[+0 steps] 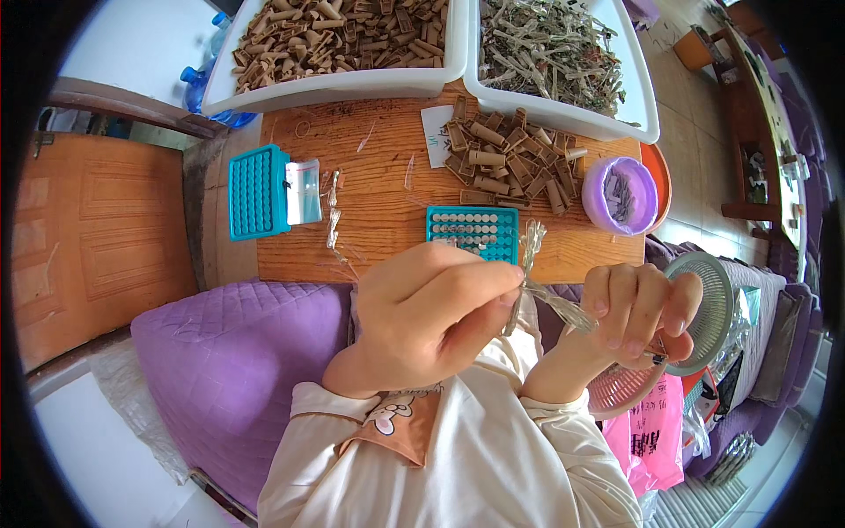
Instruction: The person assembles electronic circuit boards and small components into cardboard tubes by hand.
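Observation:
A bundle of thin, clear silvery wire (532, 245), apparently a folded string of wire lights, is pinched between the thumb and forefinger of my left hand (431, 308). Its lower part runs right toward my right hand (638, 308), whose fingers are curled around that end. A small dark part shows between the right thumb and fingers; its kind is hard to make out. Just beyond my hands lies a teal tray (505, 253) holding rows of silver button cells. Another wire bundle (333, 216) lies on the wooden table (370, 176) to the left.
Tan plastic casings (510, 163) are heaped on the table. Behind stand a white bin (352, 85) of casings and another white bin (563, 123) of wire bundles. A purple tub (649, 198) is at right, a second teal tray (260, 194) at left, a green basket (717, 308) beside my right hand.

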The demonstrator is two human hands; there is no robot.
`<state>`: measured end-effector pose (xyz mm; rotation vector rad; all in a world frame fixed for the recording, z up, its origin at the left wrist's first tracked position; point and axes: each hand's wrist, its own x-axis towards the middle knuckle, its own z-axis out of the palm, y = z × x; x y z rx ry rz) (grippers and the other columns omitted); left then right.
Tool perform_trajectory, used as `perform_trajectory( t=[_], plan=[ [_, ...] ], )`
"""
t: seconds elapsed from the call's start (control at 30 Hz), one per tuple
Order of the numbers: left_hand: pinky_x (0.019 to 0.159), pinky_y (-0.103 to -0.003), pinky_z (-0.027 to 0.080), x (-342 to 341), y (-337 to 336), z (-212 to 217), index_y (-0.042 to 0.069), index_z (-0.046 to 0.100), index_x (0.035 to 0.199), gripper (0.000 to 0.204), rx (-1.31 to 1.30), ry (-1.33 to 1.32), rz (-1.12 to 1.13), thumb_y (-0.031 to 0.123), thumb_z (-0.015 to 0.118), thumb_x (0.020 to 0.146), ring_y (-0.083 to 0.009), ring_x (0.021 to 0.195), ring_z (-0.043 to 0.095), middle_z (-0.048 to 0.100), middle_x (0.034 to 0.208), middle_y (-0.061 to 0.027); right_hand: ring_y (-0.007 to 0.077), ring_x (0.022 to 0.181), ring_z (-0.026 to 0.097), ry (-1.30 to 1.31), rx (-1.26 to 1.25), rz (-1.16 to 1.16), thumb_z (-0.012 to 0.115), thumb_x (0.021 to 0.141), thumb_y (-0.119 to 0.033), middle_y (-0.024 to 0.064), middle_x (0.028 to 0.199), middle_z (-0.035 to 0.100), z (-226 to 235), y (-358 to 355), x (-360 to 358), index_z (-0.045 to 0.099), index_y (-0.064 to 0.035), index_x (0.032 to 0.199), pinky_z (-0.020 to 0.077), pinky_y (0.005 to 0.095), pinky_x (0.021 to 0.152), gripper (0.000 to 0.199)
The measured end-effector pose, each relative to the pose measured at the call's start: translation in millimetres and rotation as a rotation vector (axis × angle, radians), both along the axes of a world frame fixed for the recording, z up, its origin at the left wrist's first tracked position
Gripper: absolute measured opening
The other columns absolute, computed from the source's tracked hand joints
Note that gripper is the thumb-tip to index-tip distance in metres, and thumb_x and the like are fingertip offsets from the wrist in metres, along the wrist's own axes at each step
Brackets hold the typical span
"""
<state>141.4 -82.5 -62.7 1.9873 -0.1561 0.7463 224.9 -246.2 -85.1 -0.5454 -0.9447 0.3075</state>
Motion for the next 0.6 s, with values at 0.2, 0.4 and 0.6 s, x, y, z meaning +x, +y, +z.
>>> perform_trajectory(
  t=[0.2,0.4,0.6],
  plan=[
    [0.042,-0.019,0.032,0,-1,0,0.004,0.059,0.076,0.011,-0.182,0.115,-0.075,-0.001,0.059,0.065,-0.0103,0.048,0.043,0.051,0.062,-0.0040,0.0104,0.049,0.043,0.173,0.129,-0.021,0.045,0.083,-0.031,0.0040,0.064,0.050,-3,8,-6,0.038,-0.0089,0.101,0.0356,0.0275,0.050,0.030],
    [0.044,-0.022,0.033,4,-4,1,0.005,0.060,0.077,0.016,-0.096,0.278,-0.188,-0.004,0.057,0.065,-0.0113,0.048,0.044,0.051,0.059,-0.0037,0.0033,0.040,0.031,0.480,0.090,-0.125,0.041,0.086,-0.029,0.0021,0.068,0.047,10,21,-8,0.040,-0.0080,0.102,0.0250,0.0159,0.035,0.026],
    [0.045,-0.023,0.035,7,-19,-9,0.003,0.060,0.076,0.009,-0.176,0.385,-0.256,0.003,0.060,0.067,-0.0112,0.050,0.047,0.053,0.062,-0.0051,0.0006,0.039,0.024,0.751,-0.077,-0.135,0.038,0.088,-0.026,0.0023,0.064,0.047,17,31,-1,0.048,-0.0073,0.095,0.0199,0.0144,0.035,0.023]
  ],
)
